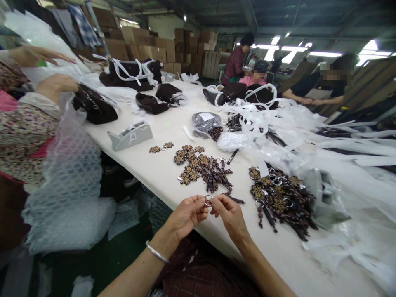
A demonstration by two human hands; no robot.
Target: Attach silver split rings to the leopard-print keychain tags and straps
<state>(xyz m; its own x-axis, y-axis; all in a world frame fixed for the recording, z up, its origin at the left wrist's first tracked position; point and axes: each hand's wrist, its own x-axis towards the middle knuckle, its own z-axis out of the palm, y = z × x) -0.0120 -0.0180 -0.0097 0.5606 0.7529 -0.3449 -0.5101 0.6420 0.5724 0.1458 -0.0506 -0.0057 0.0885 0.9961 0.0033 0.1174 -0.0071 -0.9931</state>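
Between both hands is a small silver key ring (208,200). My left hand (189,215) pinches its left side between thumb and fingers, and a metal bangle sits on that wrist. My right hand (230,215) pinches the ring's right side. A dark beaded strand (234,199) lies just past the right fingers; whether it hangs from the ring I cannot tell. Ahead of the hands is a loose pile of leopard-print flower charms (192,160) and dark beaded tassels (213,175). To the right lies a bigger heap of finished-looking charms (278,196) with rings and tassels.
A grey tape dispenser (131,135) stands at the table's left edge, another (328,198) beyond the right heap. Dark bags (151,102), a plastic bag of beads (207,123) and white straps (297,119) cover the far side. At left a co-worker's hand (57,86) holds a dark bag.
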